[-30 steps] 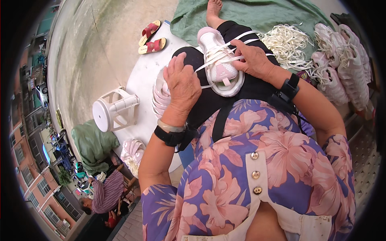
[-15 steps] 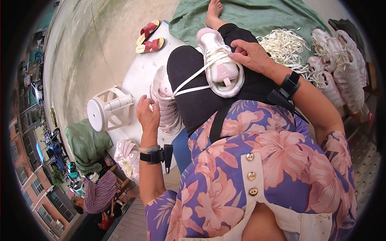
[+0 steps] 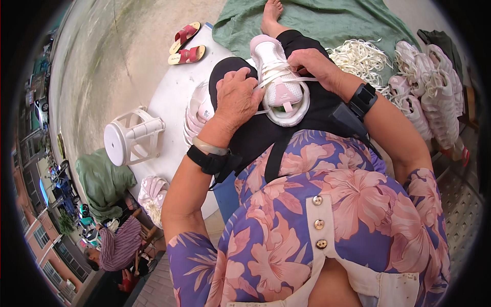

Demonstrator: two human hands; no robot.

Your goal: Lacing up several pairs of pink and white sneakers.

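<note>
The white-and-pink shoe (image 3: 282,92) lies on the person's black trousers (image 3: 258,134), between the two hands. Its long axis runs outward from the body, with the toe far away, leaning a little to left, and the round heel opening near to the belly. The left hand (image 3: 237,95) is at the left side of the shoe, so the shoe lies to its right; the right hand (image 3: 316,66) is on the other side, at the height of the lace rows (image 3: 273,70) – for it, the shoe lies to the left. Both hands are about equally near. Their fingers are bent toward the laces – whether either really grips a lace, the view does not show clearly.
</note>
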